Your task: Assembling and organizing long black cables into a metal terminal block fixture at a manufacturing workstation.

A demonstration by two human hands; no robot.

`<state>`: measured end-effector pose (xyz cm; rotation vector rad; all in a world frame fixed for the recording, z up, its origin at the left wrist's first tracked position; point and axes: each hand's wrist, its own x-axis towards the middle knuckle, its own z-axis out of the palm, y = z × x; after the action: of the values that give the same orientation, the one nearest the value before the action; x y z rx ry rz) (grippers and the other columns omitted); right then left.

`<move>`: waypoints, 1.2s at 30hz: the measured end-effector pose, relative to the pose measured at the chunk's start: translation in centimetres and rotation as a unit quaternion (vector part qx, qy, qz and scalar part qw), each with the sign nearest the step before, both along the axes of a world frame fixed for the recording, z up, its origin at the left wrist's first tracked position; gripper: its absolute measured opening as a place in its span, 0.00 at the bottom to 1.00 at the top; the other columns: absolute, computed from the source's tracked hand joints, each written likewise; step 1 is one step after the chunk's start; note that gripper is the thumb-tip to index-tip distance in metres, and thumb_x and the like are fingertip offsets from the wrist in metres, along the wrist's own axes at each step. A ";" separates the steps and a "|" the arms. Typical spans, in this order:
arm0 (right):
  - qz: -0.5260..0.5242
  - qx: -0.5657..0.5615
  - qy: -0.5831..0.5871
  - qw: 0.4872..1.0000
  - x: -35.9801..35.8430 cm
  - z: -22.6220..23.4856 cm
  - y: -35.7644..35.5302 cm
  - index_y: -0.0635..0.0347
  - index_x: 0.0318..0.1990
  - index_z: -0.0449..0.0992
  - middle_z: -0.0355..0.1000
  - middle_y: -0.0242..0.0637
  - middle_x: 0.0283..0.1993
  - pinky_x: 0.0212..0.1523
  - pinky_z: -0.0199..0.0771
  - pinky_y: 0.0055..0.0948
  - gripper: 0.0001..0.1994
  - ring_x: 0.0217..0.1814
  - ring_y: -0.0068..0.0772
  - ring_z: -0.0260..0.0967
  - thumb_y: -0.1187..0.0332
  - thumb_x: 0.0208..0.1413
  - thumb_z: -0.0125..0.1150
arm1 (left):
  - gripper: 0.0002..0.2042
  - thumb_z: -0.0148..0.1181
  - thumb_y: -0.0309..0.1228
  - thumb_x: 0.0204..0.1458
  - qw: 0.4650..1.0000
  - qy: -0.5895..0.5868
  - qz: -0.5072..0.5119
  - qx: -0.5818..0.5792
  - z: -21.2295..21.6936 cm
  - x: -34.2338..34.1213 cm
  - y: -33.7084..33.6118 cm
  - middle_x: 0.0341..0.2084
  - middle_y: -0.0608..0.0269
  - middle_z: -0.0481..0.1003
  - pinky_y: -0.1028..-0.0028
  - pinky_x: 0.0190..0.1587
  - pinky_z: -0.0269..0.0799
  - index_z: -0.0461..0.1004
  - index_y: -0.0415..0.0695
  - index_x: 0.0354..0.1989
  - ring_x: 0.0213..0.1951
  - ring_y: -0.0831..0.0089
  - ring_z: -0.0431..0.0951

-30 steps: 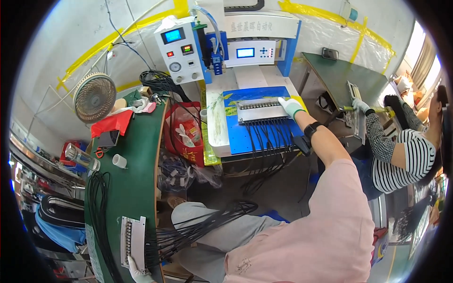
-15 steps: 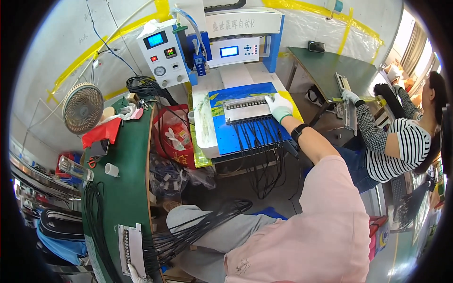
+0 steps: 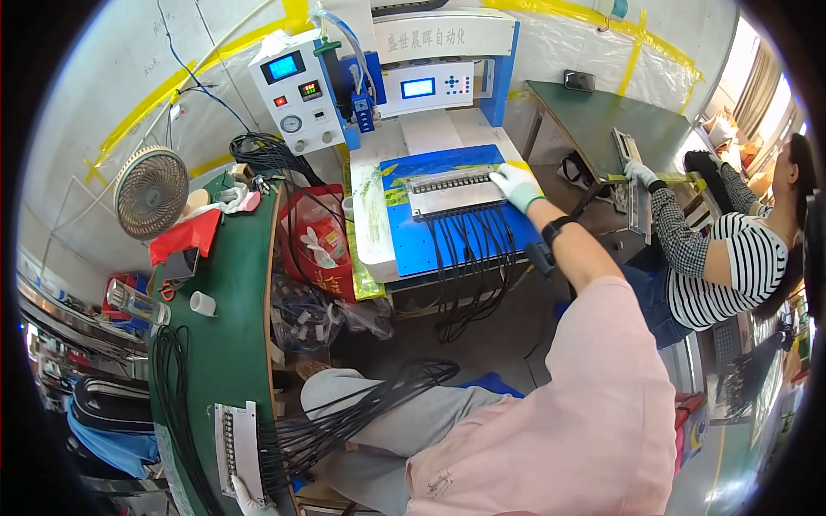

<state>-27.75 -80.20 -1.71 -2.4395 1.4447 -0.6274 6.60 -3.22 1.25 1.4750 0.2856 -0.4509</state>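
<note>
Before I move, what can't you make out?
Left hand: head view, its wrist end cut off by the lower edge.
Right hand: head view, palm hidden behind its own back.
Silver panel over the blue plate: head view, underside hidden by its own top.
Round gauge: head view, needle too small to read.

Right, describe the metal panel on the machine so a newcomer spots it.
Find the white machine with blue uprights, then the blue plate on its bed. On it lies a silvery metal panel, black cables hanging from its near edge, the gloved right hand at its right end. Unlike the similar panel by the left hand on the green table, it lies crosswise.
</note>
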 end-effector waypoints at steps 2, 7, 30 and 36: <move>0.010 0.009 0.003 1.000 -3.4 0.2 -0.5 0.56 0.47 0.76 0.75 0.48 0.41 0.48 0.71 0.41 0.20 0.47 0.52 0.72 0.51 0.56 0.56 | 0.34 0.51 0.55 0.59 0.999 0.002 0.021 0.024 -0.6 0.7 0.5 0.62 0.55 0.64 0.61 0.67 0.52 0.60 0.43 0.66 0.64 0.55 0.59; 0.094 0.052 0.058 0.993 -13.5 -4.1 1.5 0.51 0.59 0.71 0.70 0.46 0.53 0.54 0.70 0.37 0.27 0.56 0.49 0.68 0.63 0.48 0.64 | 0.33 0.53 0.56 0.57 0.994 0.018 0.049 0.093 -0.6 0.9 0.7 0.52 0.57 0.67 0.64 0.57 0.57 0.63 0.44 0.63 0.53 0.59 0.63; 0.225 0.072 -0.235 0.943 2.6 8.8 13.8 0.55 0.48 0.78 0.78 0.40 0.44 0.49 0.74 0.29 0.15 0.46 0.33 0.76 0.60 0.55 0.64 | 0.27 0.59 0.49 0.56 0.964 -0.225 -0.097 0.105 -0.5 0.9 0.9 0.51 0.52 0.72 0.62 0.49 0.70 0.72 0.39 0.56 0.51 0.62 0.72; 0.524 0.216 -0.239 0.788 20.5 7.4 27.8 0.55 0.45 0.80 0.79 0.39 0.39 0.45 0.75 0.32 0.16 0.40 0.36 0.77 0.56 0.54 0.60 | 0.26 0.57 0.46 0.59 0.951 0.010 -0.007 0.309 0.6 -0.7 2.2 0.55 0.52 0.70 0.58 0.50 0.71 0.67 0.40 0.60 0.54 0.63 0.71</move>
<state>-7.28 -52.42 5.68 -2.0269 -0.0715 -0.4822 5.92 -1.00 1.90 2.0852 0.4594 -0.4050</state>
